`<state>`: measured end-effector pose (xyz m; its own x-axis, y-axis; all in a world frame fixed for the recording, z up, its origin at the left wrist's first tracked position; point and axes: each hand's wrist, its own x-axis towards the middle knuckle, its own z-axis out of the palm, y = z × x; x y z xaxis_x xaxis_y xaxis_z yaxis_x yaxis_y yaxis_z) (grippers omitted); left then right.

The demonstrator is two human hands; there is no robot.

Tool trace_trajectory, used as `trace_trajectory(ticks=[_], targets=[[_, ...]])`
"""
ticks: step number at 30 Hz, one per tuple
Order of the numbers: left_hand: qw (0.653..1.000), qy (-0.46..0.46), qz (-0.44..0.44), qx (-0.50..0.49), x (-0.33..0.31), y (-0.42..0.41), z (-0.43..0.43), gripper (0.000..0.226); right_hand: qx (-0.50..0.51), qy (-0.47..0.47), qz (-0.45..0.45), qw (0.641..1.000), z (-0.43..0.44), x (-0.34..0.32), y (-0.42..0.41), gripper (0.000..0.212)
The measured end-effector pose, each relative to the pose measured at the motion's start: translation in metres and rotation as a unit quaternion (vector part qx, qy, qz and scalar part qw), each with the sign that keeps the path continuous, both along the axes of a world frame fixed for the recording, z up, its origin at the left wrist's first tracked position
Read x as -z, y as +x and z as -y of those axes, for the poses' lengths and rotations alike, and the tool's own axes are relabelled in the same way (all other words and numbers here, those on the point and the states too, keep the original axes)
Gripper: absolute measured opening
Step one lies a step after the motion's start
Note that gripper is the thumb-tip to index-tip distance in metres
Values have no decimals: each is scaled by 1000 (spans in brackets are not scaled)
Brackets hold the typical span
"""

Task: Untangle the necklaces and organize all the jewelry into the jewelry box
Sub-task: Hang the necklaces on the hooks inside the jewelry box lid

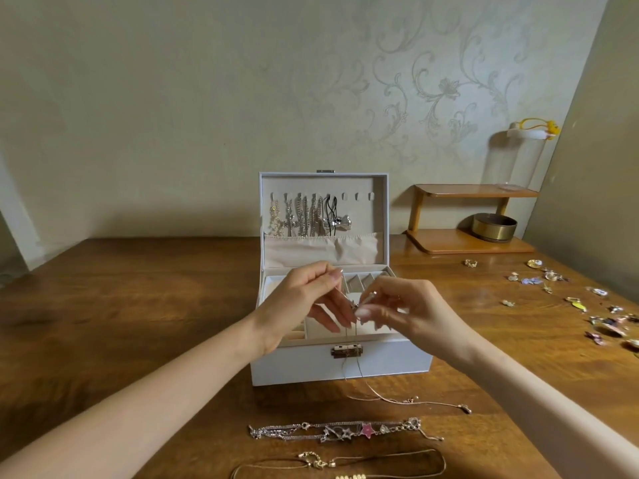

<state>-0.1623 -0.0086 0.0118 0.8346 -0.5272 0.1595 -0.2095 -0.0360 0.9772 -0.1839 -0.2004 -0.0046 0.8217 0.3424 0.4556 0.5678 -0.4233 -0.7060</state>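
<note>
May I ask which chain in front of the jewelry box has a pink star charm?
The silvery multi-strand chain, between the thin rose-gold chain by the jewelry box and the gold necklace at the bottom edge.

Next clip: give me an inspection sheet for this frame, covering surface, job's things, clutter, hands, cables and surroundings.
Surface: brown wooden table.
Job's things: white jewelry box open, with necklaces hanging inside its lid; thin chain dangling from the fingers in front of the box; other chains lying on the table at the near edge; small pieces scattered at the right.
Clutter: nothing seen.
Hands: left hand and right hand both pinch the thin chain above the box.
Cables: nothing seen.
Surroundings: patterned wall; wooden shelf holding a round tin; lamp above it.
</note>
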Motion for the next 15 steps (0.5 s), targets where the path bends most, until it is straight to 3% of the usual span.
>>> trace_trajectory(ticks=[6, 11, 15], targets=[[999, -23, 12, -36, -6, 11, 8, 25, -22, 103, -79, 991, -2, -9, 13, 26], [997, -39, 24, -63, -12, 22, 14, 25, -6, 148, -102, 984, -5, -14, 20, 38], [996, -19, 42, -74, -12, 32, 15, 23, 40, 161, -86, 982, -2, -16, 30, 21]])
